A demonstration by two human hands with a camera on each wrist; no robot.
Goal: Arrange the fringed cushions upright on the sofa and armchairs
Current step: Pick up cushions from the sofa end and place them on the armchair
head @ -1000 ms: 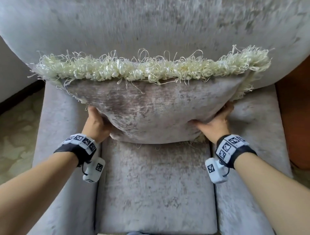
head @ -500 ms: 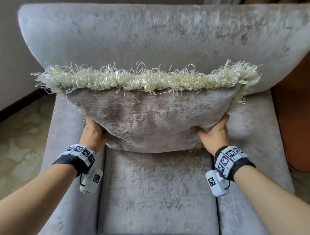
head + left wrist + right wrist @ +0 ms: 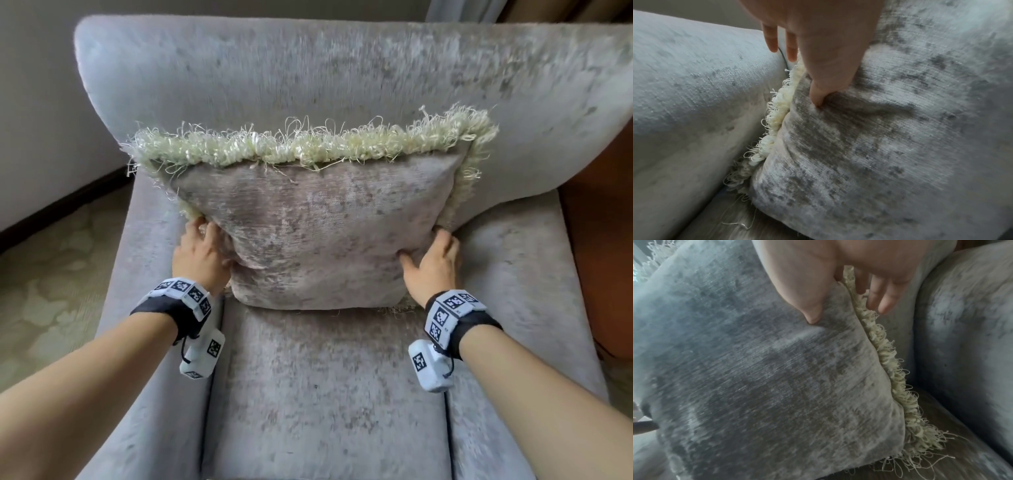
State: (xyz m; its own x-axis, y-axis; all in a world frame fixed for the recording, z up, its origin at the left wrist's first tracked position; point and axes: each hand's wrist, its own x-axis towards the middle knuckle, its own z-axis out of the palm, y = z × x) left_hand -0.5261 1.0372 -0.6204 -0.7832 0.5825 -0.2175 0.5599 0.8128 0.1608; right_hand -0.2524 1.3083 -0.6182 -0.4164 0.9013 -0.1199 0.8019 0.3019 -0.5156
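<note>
While a fringed cushion [image 3: 318,233] stands upright on the seat of a grey armchair [image 3: 325,394], leaning against the backrest, it is gripped at both lower side edges, as seen from the head view. The left hand [image 3: 202,255] is set at the cushion's lower left edge, the right hand [image 3: 433,263] at its lower right edge, and each wrist is wrapped in a black band carrying white marker blocks. Cream fringe [image 3: 301,147] runs along the cushion's top edge and down both sides. Patterned carpet [image 3: 51,274] is seen to the left of the chair, and a brown surface to its far right.

From the left wrist view, the left hand [image 3: 818,40] is shown pinching the cushion [image 3: 890,138]: the thumb is pressed into the front fabric, making a crease, while the fingers [image 3: 770,39] are passed behind the fringe [image 3: 774,116], next to the chair's left armrest [image 3: 694,81].

From the right wrist view, the same grip is mirrored. The right hand [image 3: 838,272] is closed on the cushion [image 3: 766,378] with the thumb dug into the front face and the fingers [image 3: 879,295] laid behind the fringe [image 3: 894,369]. The cushion's lower corner is rested on the seat, just beside the right armrest [image 3: 966,337].
</note>
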